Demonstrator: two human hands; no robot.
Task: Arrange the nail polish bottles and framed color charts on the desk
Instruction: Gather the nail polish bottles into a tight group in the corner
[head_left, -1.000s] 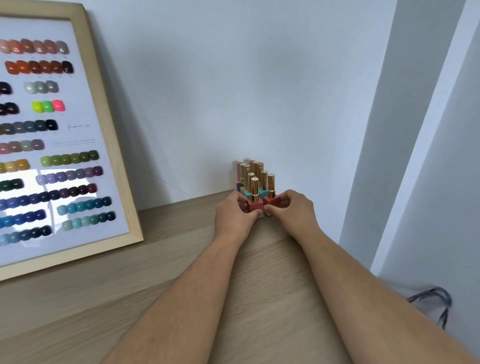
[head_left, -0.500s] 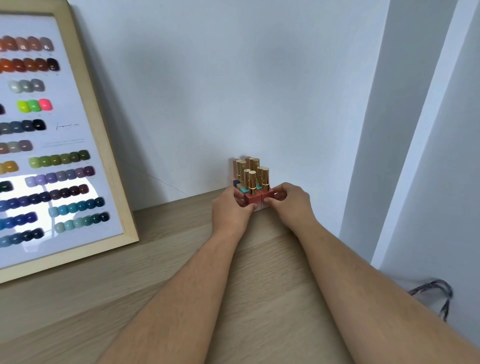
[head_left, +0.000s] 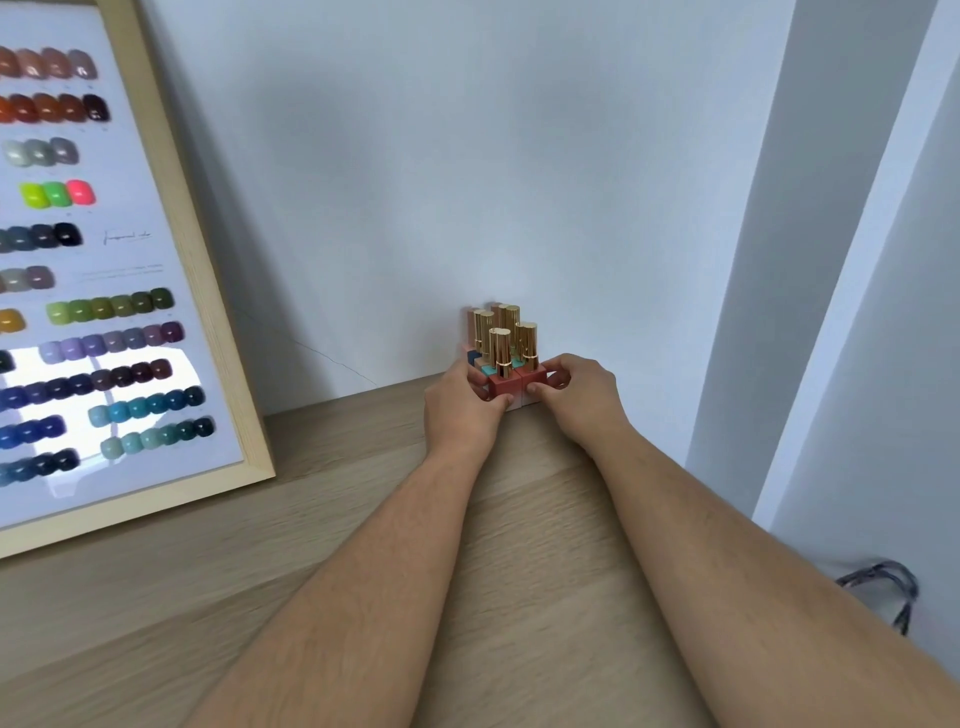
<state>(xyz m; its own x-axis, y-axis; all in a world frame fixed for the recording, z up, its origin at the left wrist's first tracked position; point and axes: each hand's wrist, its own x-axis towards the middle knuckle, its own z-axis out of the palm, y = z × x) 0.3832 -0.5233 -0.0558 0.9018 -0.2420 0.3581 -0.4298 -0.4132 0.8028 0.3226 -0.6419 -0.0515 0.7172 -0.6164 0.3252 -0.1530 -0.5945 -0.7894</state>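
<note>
A tight cluster of several nail polish bottles (head_left: 504, 358) with gold caps and square coloured bases (red, teal, blue, pink) stands at the far right corner of the wooden desk (head_left: 291, 561), close to the wall. My left hand (head_left: 457, 410) cups the cluster's left side, fingers on the front red bottle. Against the cluster's right side presses my right hand (head_left: 576, 400), thumb and fingers on the right red bottle. A framed color chart (head_left: 104, 280) in a light wood frame leans on the wall at the left, showing rows of colour swatches.
The white wall (head_left: 467, 182) rises directly behind the bottles. The desk's right edge lies just beyond my right forearm, with a white panel past it. A dark cable (head_left: 883, 587) lies on the floor at the lower right.
Both hands have pushed the bottle cluster a little farther back toward the wall, and the bottles are packed closer together. The chart has not moved.
</note>
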